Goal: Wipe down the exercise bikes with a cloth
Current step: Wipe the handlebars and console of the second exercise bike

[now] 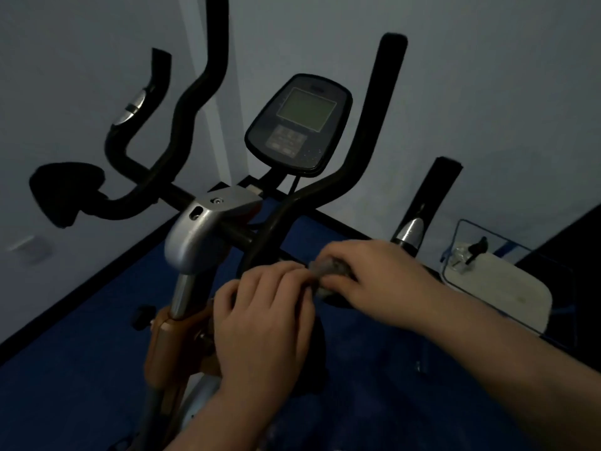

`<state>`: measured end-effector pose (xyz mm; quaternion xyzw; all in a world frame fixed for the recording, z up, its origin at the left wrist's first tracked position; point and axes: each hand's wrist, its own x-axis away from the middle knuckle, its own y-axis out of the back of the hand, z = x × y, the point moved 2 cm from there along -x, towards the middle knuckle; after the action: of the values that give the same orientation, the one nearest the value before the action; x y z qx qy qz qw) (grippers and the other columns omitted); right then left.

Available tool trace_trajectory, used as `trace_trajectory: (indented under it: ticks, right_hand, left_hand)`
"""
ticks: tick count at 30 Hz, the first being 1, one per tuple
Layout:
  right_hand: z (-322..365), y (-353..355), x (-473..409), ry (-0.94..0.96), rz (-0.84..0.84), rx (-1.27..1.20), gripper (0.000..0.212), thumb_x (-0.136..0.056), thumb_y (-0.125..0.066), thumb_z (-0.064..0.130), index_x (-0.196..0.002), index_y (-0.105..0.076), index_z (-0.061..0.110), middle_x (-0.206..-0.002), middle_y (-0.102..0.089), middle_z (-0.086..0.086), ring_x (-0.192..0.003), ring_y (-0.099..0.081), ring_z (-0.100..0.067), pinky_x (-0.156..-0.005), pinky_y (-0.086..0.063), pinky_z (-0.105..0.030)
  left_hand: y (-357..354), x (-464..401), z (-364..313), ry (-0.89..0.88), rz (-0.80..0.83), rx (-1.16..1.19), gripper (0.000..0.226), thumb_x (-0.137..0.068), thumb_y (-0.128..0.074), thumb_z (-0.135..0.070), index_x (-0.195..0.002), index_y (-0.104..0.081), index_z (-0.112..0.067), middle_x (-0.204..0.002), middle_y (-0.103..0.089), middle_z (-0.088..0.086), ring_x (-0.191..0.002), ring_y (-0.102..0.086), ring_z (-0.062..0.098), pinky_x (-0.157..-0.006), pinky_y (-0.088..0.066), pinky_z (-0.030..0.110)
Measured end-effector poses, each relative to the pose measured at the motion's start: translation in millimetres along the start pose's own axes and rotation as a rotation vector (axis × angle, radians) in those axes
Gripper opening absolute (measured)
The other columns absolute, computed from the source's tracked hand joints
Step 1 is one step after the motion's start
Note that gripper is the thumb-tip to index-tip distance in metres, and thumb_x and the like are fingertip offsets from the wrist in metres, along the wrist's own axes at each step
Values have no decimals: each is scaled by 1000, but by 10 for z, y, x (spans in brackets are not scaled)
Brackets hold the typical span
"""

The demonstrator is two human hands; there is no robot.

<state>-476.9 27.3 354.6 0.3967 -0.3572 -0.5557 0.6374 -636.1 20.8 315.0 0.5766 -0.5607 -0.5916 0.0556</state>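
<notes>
An exercise bike stands in front of me, with black curved handlebars [367, 135], a grey display console [300, 123] and a silver stem cover [201, 232]. A small grey cloth [328, 270] is bunched between both hands, low over the right handlebar bar. My left hand [263, 323] pinches the cloth's left end with curled fingers. My right hand [374, 275] grips the cloth from the right, fingers curled round it. Most of the cloth is hidden by the fingers.
The room is dim, with a blue floor [97, 369] and pale walls edged by a black skirting. A second handlebar set [143, 157] rises at the left. A clear box with a white lid [500, 281] sits at the right by the wall.
</notes>
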Motion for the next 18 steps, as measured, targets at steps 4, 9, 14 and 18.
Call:
trace_trajectory:
  ticks: [4, 9, 14, 18]
  right_hand:
    - [-1, -96, -80, 134, -41, 27, 23, -92, -51, 24, -113, -59, 27, -109, -62, 5, -98, -58, -17, -85, -48, -38]
    - [-479, 255, 327, 549, -91, 358, 26, -87, -58, 11, -112, -65, 14, -114, -64, -4, -97, -59, -26, -84, -46, -40]
    - [-933, 509, 312, 306, -475, 148, 22, -88, -61, 15, -109, -66, 10, -117, -61, -5, -115, -54, -21, -113, -27, -44]
    - [-827, 167, 403, 490, -379, 147, 25, -92, -59, 36, -104, -68, 16, -116, -62, -2, -116, -55, -18, -112, -27, -46]
  left_hand:
    - [5, -106, -133, 125, 55, 74, 17, -87, -50, -30, -97, -63, -30, -98, -64, -14, -93, -54, 7, -82, -27, 25]
    - [-26, -249, -305, 282, 67, 383, 13, -88, -48, -28, -95, -58, -34, -87, -59, -19, -82, -57, 1, -79, -47, 43]
    - [-245, -399, -516, 204, 299, 210, 20, -92, -49, -24, -106, -63, -27, -104, -65, -13, -98, -61, 12, -91, -46, 35]
    - [-264, -385, -473, 226, 358, 102, 21, -94, -47, -29, -104, -65, -29, -99, -69, -10, -93, -62, 14, -80, -46, 32]
